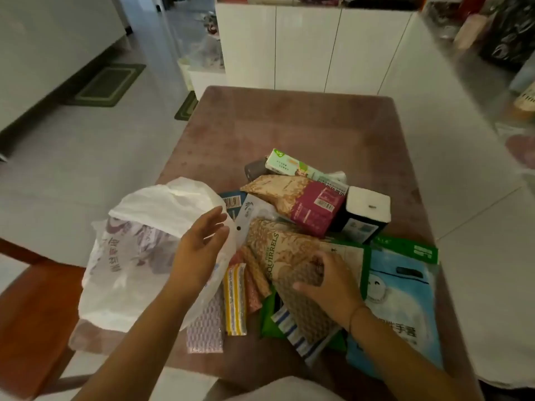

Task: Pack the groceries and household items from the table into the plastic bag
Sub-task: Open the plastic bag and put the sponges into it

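Packing has barely begun: your left hand (199, 253), fingers spread, rests against the bag (139, 250) on the surface's (289, 123) left edge, while your right hand (327, 287) closes on the snack pack (278, 250). The pile remains unpacked.

The far half of the tabletop (289, 120) lies bare, open to approach from the far edge and both far corners. The near half is crowded: a white plastic bag (139, 244) overhangs the left edge, and packets (292, 256) overlap from centre to the right edge. A white tissue pack (366, 215) stands tallest, behind them.
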Action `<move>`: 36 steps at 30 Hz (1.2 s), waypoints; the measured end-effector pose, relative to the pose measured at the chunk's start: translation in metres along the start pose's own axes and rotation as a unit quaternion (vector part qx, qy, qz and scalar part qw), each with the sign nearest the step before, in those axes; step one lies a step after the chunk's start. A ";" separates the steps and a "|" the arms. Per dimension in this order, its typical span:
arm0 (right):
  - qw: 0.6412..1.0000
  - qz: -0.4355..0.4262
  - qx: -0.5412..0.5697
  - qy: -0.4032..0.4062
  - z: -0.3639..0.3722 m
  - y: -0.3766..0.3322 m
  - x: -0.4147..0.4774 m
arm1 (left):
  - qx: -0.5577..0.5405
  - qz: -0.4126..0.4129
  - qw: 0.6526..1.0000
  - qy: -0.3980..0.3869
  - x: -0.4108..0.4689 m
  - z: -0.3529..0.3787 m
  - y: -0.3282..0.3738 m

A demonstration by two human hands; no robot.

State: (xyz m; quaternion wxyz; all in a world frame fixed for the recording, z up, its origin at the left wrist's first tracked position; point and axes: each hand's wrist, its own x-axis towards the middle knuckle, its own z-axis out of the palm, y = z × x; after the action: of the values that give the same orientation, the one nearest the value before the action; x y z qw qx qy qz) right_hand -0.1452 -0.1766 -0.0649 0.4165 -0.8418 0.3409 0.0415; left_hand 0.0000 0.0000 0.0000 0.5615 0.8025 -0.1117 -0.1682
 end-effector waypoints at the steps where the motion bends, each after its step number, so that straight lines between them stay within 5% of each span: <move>1: 0.999 0.013 -0.047 0.000 0.003 0.002 -0.002 | 0.006 0.000 1.000 0.012 0.000 -0.002 -0.002; 11: 0.972 0.097 -0.209 0.038 0.021 0.003 -0.021 | 0.066 0.015 0.997 0.029 0.009 -0.042 -0.011; 23: 0.977 0.209 0.040 0.025 0.020 -0.024 -0.027 | 0.150 0.140 0.976 0.076 0.038 -0.147 -0.032; 27: 0.972 0.209 0.057 0.090 0.030 -0.034 -0.043 | 0.298 0.136 0.940 0.090 0.056 -0.177 -0.050; 32: 0.968 0.157 0.084 0.176 0.017 -0.064 -0.054 | 0.430 0.190 0.883 -0.013 0.079 -0.191 -0.066; 36: 0.938 0.064 0.289 0.179 0.013 -0.121 -0.050 | 0.532 0.235 0.809 -0.086 0.097 -0.186 -0.069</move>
State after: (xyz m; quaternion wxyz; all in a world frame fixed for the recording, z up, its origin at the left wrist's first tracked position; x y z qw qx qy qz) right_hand -0.1069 -0.0896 0.0259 0.5703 -0.6551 0.4603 -0.1834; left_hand 0.1617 0.1487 -0.0208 0.0568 0.9071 -0.4168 -0.0138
